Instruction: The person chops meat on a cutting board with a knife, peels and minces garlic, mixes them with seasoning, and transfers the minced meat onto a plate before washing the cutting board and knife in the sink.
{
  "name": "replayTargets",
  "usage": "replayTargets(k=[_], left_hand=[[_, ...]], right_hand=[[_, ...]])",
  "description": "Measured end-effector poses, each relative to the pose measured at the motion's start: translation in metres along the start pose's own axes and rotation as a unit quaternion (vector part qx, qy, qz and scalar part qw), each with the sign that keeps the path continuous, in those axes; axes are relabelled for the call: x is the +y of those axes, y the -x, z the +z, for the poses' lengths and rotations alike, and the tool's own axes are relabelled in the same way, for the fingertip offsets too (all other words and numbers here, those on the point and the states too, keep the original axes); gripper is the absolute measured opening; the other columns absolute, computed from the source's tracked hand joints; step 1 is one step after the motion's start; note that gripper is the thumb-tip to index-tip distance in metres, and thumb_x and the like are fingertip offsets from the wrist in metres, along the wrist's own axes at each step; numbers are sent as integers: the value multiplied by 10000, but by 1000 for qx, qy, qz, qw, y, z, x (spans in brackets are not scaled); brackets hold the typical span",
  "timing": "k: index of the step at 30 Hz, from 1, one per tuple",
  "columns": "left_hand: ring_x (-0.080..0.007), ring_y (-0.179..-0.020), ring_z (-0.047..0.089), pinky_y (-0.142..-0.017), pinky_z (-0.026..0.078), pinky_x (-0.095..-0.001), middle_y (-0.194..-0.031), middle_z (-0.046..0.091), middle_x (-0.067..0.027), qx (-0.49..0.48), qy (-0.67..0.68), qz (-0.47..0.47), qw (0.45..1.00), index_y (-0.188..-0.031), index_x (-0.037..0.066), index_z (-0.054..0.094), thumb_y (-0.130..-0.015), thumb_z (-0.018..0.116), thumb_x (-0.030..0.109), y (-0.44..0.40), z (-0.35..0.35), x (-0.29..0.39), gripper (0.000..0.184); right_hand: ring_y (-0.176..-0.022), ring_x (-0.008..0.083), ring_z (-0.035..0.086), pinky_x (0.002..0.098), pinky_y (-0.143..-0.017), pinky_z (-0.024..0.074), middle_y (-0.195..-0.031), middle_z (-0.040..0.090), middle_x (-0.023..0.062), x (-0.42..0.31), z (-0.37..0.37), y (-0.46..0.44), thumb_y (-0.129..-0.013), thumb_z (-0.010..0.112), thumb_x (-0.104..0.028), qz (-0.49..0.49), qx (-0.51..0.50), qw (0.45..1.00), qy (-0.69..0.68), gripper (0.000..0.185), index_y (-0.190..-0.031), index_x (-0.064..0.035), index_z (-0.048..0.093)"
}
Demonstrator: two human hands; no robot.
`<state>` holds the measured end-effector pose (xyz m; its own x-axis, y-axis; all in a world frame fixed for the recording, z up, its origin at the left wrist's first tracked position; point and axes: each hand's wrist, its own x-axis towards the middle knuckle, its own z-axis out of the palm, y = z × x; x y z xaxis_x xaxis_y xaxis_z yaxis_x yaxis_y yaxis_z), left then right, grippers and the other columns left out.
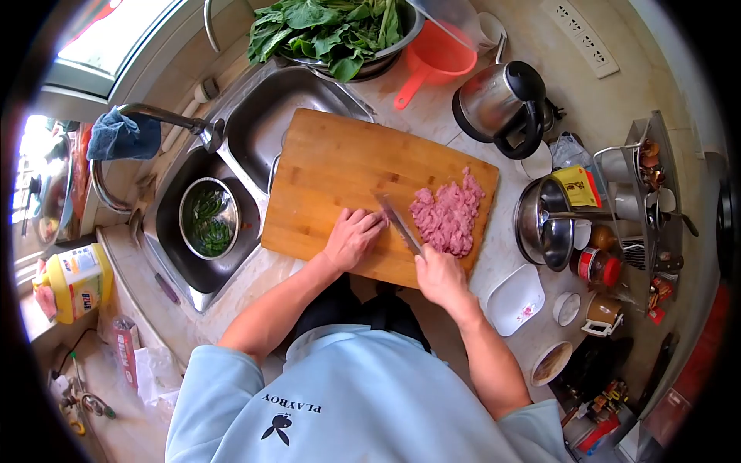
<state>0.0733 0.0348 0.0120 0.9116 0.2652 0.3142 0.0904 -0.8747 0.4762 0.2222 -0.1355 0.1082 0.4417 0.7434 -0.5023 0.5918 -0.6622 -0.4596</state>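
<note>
My right hand (441, 274) is closed around the handle of a kitchen knife (403, 224), its blade edge-down on the wooden cutting board (340, 170). Just left of the blade, my left hand (356, 238) rests on the board with its fingers curled and pressed together. A small bit of something shows at its fingertips, too small and covered to name. To the right of the knife lies a heap of minced pink meat (451, 212), close to the board's right edge.
The board partly overlaps a double sink (266, 116), where a bowl of cut greens (208, 220) sits. Behind are a metal basin of leafy greens (328, 31), a red strainer (436, 58) and an electric kettle (498, 100). A white dish (515, 301) and metal bowls (532, 224) stand at right.
</note>
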Motion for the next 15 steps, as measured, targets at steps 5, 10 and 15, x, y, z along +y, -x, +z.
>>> replayTargets(k=[5,10,15], left_hand=[[-221,-1002,620,-836,446,-362,-1153,673,-46,29,-3,27,999,-1153,77,716,-737,697,77,3,-1,-4,417],[-204,-1020,614,-848,446,-358,-1176,665,-50,17,-13,36,999,-1141,52,707,-751,676,101,4,1,-4,394],[-220,-1012,611,-848,447,-368,-1180,665,-47,5,-4,20,1000,-1121,66,710,-738,682,92,6,3,-2,385]], right_hand=[[-762,496,667,584,-718,523,-783,674,286,18,9,17,-976,524,-194,18,70,997,-12,209,-962,5,585],[-723,476,680,594,-690,530,-742,680,262,-5,8,38,-975,490,-170,-22,13,999,35,190,-956,-7,585],[-757,475,683,592,-715,532,-772,687,262,-13,21,8,-973,488,-165,-11,-2,1000,19,199,-982,0,600]])
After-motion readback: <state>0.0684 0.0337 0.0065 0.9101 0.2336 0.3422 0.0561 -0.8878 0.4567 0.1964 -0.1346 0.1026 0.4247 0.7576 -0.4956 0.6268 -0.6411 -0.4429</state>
